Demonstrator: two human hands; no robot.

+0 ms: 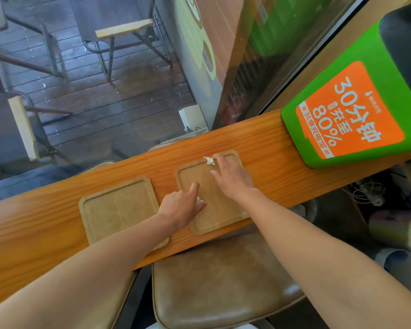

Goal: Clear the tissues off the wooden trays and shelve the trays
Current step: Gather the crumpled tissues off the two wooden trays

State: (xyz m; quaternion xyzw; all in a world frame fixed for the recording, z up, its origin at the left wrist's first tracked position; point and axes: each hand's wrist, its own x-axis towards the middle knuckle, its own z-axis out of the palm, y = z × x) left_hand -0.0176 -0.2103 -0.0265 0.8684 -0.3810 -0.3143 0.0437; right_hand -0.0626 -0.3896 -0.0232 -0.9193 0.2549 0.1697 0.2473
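Note:
Two light wooden trays lie side by side on a narrow wooden counter [266, 143]. The left tray [114, 205] looks bare. Over the right tray [214, 214], my right hand [233, 176] pinches a small crumpled white tissue [209, 160] near the tray's far edge. My left hand [183, 205] rests on the same tray's near left part, index finger stretched out, with a second bit of white tissue [198, 200] tucked under its fingers.
A green and orange charging box [356, 110] stands on the counter to the right. A brown leather stool [223, 286] sits below the counter's near edge. Beyond the counter is a window onto a deck with folding chairs [119, 39]. Cables and cups lie at the lower right.

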